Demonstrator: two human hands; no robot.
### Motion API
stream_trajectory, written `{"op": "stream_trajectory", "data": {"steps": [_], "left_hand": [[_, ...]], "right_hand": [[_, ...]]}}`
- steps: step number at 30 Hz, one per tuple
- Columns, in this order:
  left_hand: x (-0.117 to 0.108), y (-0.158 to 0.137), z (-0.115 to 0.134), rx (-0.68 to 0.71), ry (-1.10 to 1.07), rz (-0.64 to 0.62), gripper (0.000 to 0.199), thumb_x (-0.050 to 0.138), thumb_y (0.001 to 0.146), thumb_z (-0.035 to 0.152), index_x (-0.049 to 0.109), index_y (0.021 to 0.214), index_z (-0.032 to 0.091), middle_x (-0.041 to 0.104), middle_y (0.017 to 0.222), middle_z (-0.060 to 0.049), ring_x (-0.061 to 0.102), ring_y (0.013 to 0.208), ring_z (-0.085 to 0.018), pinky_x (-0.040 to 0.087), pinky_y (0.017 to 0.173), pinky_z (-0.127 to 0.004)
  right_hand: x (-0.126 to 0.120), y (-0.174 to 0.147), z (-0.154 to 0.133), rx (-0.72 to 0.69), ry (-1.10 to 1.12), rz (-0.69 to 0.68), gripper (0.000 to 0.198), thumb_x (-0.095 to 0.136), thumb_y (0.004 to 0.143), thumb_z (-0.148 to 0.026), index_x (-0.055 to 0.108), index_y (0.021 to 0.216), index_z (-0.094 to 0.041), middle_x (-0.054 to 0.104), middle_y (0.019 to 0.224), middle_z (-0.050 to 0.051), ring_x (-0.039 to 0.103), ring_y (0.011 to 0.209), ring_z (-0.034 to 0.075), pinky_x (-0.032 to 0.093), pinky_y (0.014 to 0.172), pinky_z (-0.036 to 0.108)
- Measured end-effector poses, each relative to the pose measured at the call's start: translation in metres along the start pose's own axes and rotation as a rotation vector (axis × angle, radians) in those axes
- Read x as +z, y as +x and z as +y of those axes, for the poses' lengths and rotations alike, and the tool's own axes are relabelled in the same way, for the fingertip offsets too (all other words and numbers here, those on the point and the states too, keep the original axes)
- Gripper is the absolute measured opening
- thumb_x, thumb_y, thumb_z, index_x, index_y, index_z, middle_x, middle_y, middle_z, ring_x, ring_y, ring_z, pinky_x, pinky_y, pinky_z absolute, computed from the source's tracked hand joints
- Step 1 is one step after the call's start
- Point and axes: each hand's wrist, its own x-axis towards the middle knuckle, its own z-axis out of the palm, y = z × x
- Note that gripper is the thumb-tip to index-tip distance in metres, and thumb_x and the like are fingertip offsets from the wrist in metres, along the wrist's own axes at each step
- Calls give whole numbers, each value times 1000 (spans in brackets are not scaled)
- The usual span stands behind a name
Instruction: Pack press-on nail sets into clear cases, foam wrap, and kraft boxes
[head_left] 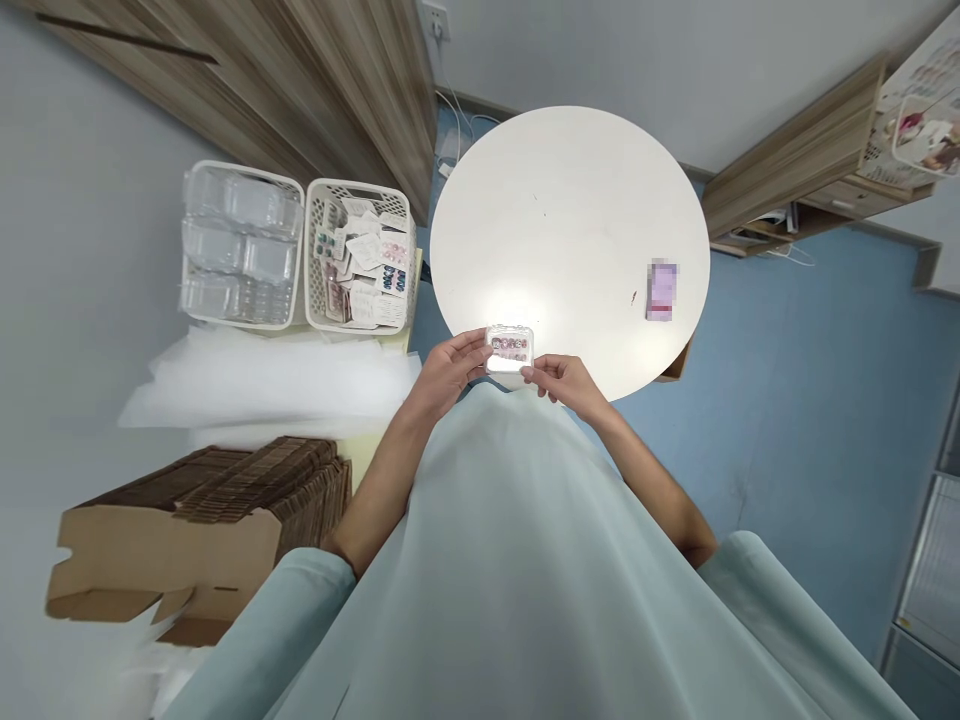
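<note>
A small clear plastic case [510, 349] with several pink and dark press-on nails inside sits at the near edge of a round white table [570, 230]. My left hand [448, 372] grips the case's left side with thumb and fingers. My right hand [564, 382] pinches its lower right corner. Both hands hold the case just above the table edge, close to my pale green garment.
Left of the table stand a white basket of empty clear cases [240, 245] and a white basket of nail packets [361, 258]. White foam sheets [270, 385] and a stack of flat cardboard boxes [202, 530] lie nearer. A small purple item [661, 290] rests on the table's right.
</note>
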Motion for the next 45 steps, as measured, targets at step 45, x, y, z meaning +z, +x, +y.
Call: {"op": "stream_trajectory", "data": {"steps": [45], "left_hand": [[-110,97,-101,-227,639,256,46,68,94,33,69,136,16,79,123,-13,78,85,-22,58,81,-32]], "right_hand": [[76,158,97,416,-149,149,26,75,96,-26,70,73,-14,79,89,9,59,55,8,46,52,21]]}}
